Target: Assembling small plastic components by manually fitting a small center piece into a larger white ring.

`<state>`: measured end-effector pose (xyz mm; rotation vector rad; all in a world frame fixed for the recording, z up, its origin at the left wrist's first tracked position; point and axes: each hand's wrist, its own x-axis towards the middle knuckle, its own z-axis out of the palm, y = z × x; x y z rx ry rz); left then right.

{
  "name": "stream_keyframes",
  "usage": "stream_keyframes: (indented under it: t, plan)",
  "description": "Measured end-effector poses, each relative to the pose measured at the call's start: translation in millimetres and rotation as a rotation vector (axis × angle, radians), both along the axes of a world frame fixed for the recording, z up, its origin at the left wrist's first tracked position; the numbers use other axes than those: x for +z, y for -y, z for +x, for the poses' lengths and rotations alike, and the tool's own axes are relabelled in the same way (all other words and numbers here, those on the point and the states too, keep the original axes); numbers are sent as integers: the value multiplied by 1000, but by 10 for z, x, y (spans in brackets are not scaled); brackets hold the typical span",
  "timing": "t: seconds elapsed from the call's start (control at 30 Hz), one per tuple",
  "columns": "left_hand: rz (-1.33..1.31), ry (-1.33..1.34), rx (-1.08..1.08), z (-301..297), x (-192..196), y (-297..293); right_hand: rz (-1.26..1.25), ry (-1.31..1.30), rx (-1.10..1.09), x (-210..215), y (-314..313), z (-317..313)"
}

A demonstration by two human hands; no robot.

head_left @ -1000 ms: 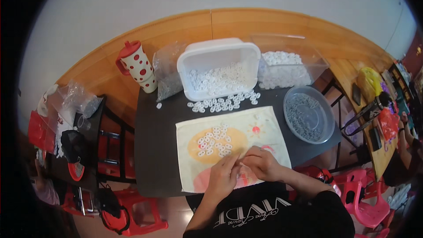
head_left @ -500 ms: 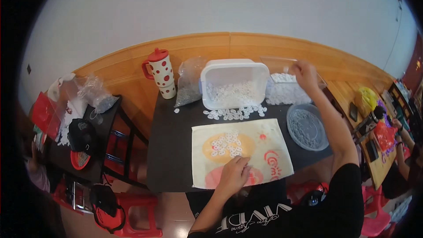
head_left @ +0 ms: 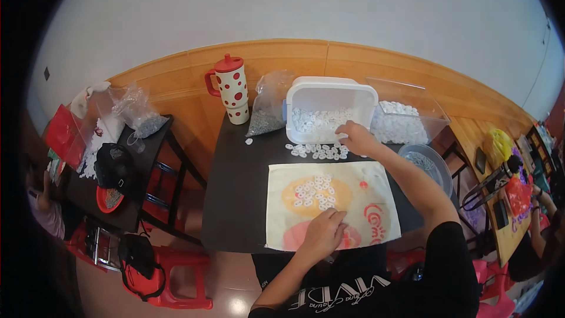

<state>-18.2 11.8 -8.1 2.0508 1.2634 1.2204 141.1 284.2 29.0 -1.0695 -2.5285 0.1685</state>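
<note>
"As I follow this from far away, where is the right grip [head_left: 356,136]?"

"I see it at the front rim of a white tub [head_left: 331,86], fingers bent and narrow; whether they pinch anything, I cannot tell."

"And the white pieces [head_left: 318,188]?"

"Small, holed ovals: many inside the tub just beyond the right grip, a scattered band on the black tabletop [head_left: 235,200] to its left, and a cluster on a cream cloth [head_left: 379,185], just beyond the left grip [head_left: 322,232]."

"How is that left one?"

"Loosely curled above the cloth. I cannot tell whether it holds something."

"What lies right of the right grip?"

"A clear bin [head_left: 432,121] of white pieces and, nearer, a round clear bowl [head_left: 444,165]."
</note>
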Motion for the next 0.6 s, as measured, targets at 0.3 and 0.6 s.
stream_keyframes:
  t: [0.3,0.6]
  plan:
    - [31,-7,-10,2,-17,-17,63,25,-49,-173,-502,-620]
    - [-2,-1,-16,-61,28,-31,103,53,-131,-191,-515,-887]
